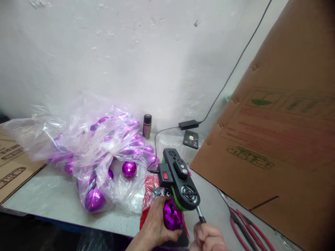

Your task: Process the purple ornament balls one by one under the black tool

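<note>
My left hand (157,223) is wrapped round a shiny purple faceted bauble (173,214) near the table's front edge. A black and green device (180,179) with round grilles and a red switch stands just behind and above the bauble. At its near end, my right hand (208,238) is closed round the black end of a metal rod (201,214). Whether the rod joins the device is hidden. Under my left hand and the device lies a red sheet (150,186) with a dark piece on it.
A clear plastic bag (86,139) of purple baubles spreads at left, with one loose bauble (129,169) near it. Behind are a small bottle (147,126), a power adapter (188,124) and a dark phone-like slab (191,139). Right are red-handled scissors (251,228) and a large cardboard box (272,125).
</note>
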A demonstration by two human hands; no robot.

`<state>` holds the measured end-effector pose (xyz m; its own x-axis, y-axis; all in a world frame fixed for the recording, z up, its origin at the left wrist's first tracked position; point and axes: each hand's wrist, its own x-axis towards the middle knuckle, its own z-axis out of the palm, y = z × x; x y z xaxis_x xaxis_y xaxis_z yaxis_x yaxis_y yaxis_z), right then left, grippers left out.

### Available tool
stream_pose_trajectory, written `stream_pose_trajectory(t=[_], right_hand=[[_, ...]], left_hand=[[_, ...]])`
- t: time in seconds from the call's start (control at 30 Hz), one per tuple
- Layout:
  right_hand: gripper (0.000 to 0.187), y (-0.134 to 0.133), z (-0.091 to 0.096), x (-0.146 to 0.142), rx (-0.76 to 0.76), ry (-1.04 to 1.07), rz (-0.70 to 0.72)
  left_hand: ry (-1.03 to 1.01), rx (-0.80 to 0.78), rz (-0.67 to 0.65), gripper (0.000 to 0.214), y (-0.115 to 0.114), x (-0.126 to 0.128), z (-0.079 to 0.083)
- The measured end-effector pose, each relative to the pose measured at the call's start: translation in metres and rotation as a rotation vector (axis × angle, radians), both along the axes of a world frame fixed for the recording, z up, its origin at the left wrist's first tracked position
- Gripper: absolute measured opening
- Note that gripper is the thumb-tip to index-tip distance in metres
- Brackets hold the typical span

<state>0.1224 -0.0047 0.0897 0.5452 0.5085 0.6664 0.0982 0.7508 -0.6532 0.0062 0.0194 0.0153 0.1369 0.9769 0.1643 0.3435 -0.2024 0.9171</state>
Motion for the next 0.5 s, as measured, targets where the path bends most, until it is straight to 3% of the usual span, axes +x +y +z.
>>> stream_pose_trajectory(t=[0.07,0.13,0.33,0.4,0.5], right_hand=[[0.065,0.003,-0.003,0.000,0.047,-0.038,-0.027],[0.065,0.002,0.006,-0.003,0.083,-0.057,-0.052],[0.055,-0.006,0.069,-0.002,-0.091,0.036,-0.003],[0.055,-0.008,0.080,0.003,-0.130,-0.003,0.026],[0.053,-0.010,0.082,0.007,-0.142,-0.024,0.036]], left_hand=[[0.004,0.008,0.013,0.084,-0.001,-0.001,-0.001],[0.016,0.005,0.018,0.085,-0.001,-0.002,0.000],[0.035,-0.024,0.034,0.087,-0.002,-0.006,0.003],[0.044,0.018,0.092,0.089,-0.015,-0.013,-0.007],[0.110,0.183,0.187,0.097,-0.055,-0.032,-0.039]])
